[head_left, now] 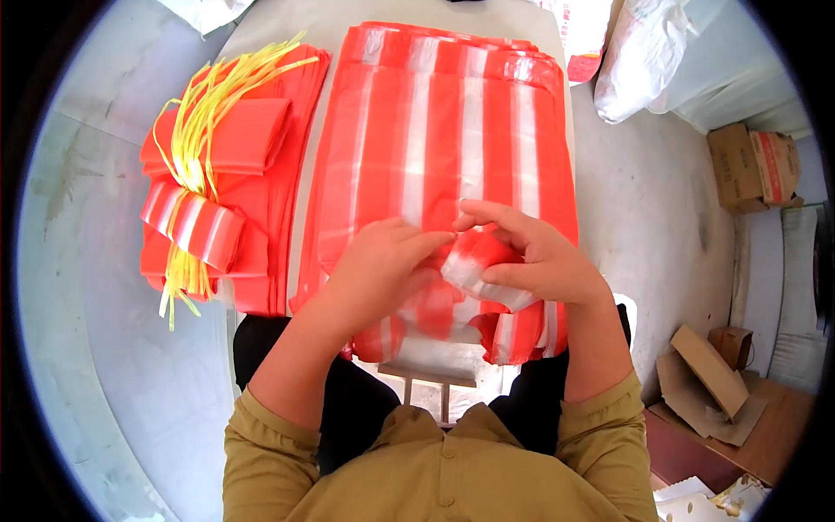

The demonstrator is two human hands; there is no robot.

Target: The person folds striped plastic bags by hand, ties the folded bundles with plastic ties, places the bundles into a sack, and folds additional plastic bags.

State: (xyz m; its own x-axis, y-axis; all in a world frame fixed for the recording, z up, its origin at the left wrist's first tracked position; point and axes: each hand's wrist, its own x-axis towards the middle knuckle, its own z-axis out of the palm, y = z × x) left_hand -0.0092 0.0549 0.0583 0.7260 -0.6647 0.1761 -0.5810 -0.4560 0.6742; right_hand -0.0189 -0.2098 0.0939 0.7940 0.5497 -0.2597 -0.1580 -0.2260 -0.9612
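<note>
A thick stack of red-and-white striped plastic bags [435, 139] lies flat in front of me. Over its near part, my right hand [544, 257] curls thumb and fingers around a bunched roll of the striped plastic [481, 264]. My left hand [383, 265] comes in from the other side, its fingertips at the left edge of that roll. Motion smears its lower fingers, so their grip is unclear. Below the hands, loose folds of the striped plastic [513, 337] hang at the near edge of the stack.
Left of the stack sit folded red plastic bags [291, 183], a small striped bundle [196, 228] and yellow ties [193, 143]. The table [270, 30] shows behind. White sacks [644, 61] stand at the upper right; cardboard boxes [755, 170] and an opened carton [706, 383] are farther right.
</note>
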